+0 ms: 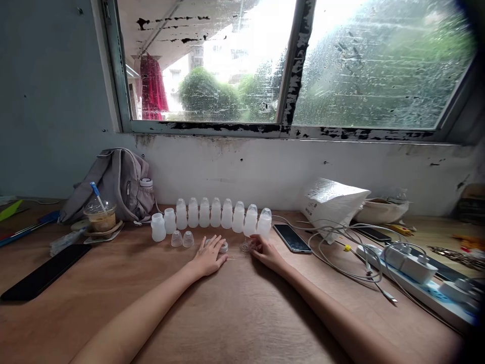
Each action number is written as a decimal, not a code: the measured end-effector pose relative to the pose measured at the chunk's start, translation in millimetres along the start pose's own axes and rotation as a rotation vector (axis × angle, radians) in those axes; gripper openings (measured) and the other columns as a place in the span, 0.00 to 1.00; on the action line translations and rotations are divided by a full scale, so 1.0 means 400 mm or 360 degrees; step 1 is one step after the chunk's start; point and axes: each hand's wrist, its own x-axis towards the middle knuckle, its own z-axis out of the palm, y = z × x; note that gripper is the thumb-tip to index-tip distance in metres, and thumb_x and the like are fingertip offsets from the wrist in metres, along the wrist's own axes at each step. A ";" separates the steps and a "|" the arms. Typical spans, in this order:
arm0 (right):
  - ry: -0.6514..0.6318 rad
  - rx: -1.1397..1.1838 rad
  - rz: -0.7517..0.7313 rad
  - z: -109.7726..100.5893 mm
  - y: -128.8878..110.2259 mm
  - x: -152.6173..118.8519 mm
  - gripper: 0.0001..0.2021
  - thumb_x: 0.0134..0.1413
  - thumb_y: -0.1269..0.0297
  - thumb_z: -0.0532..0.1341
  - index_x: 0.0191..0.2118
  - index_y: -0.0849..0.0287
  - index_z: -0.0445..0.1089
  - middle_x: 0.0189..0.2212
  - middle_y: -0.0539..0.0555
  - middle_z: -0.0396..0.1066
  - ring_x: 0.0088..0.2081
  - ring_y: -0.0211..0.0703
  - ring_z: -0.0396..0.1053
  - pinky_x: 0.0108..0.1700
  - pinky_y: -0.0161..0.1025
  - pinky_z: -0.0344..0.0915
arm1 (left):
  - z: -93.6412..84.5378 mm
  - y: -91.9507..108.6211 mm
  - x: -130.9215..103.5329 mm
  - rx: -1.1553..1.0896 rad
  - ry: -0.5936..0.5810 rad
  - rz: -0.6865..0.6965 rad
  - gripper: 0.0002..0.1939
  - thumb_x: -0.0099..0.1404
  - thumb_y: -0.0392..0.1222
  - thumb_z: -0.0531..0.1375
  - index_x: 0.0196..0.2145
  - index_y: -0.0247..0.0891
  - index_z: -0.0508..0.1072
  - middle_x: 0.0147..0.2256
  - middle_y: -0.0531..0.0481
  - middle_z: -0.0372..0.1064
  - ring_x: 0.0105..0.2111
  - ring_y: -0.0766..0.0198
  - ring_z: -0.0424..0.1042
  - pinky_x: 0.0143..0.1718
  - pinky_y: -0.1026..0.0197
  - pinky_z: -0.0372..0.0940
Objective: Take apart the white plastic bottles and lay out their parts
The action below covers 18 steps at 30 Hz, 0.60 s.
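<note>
Frosted white bottles (215, 212) stand in a curved row near the wall, most wearing clear domed caps. Two at the left end, one of them the front bottle (158, 228), have no cap. Two clear domed caps (176, 239) rest on the table before them. My left hand (210, 257) lies with fingers spread over small whitish round pieces (224, 247), partly hidden beneath it. My right hand (265, 252) has its fingers curled together at a small clear item (244, 246) in front of the row's right end; its exact shape is unclear.
A phone (292, 238), looped white cables (329, 263), a power strip (417, 280) and a white bag (333, 202) are on the right. On the left are a grey backpack (123, 187), an iced drink cup (100, 216) and a long black object (45, 270).
</note>
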 end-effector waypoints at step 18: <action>0.0200 -0.0458 -0.0011 0.012 0.031 -0.012 0.14 0.46 0.71 0.49 0.40 0.61 0.62 0.37 0.58 0.66 0.36 0.44 0.66 0.37 0.38 0.61 | 0.000 0.001 -0.001 0.0003 0.0034 -0.0005 0.26 0.62 0.53 0.43 0.55 0.41 0.52 0.58 0.45 0.46 0.58 0.57 0.42 0.56 0.47 0.37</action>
